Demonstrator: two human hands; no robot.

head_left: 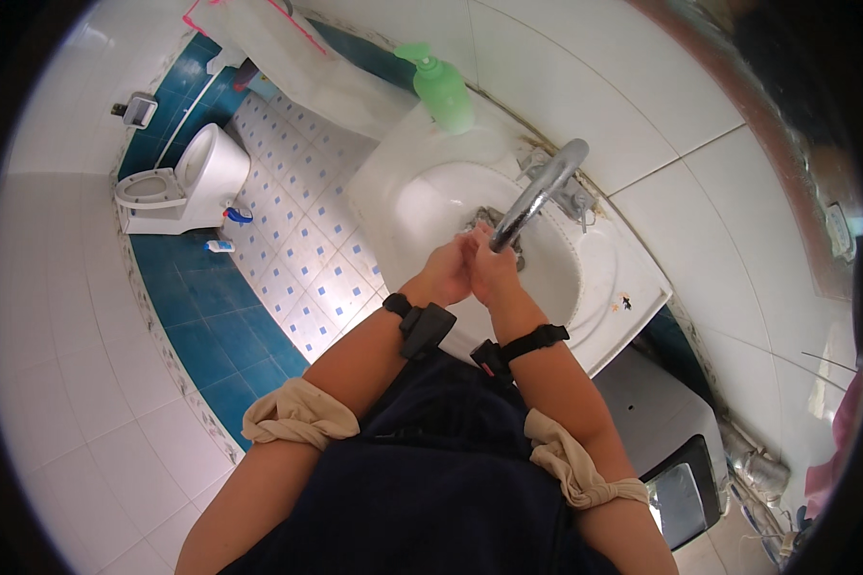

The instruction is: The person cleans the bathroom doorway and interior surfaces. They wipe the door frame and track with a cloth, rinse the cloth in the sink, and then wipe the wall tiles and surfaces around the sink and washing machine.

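My left hand [445, 272] and my right hand [493, 276] press together over a white washbasin [422, 206], just below the spout of a chrome faucet [543, 195]. The fingers of both look curled in against each other. Whatever lies between them, if anything, is hidden by the hands and the spout. Beyond the fingertips, a grey, mottled patch shows around the basin's drain; I cannot make out whether water is running. Both wrists wear black straps with small boxes, and beige sleeves are rolled up at the elbows.
A green pump bottle [443, 94] stands on the basin's far corner. To the right is a grey appliance [647, 407] below the basin edge. Far left are a white toilet [194, 182] and a blue bottle [240, 215] on the tiled floor. A pale curtain [331, 72] hangs behind.
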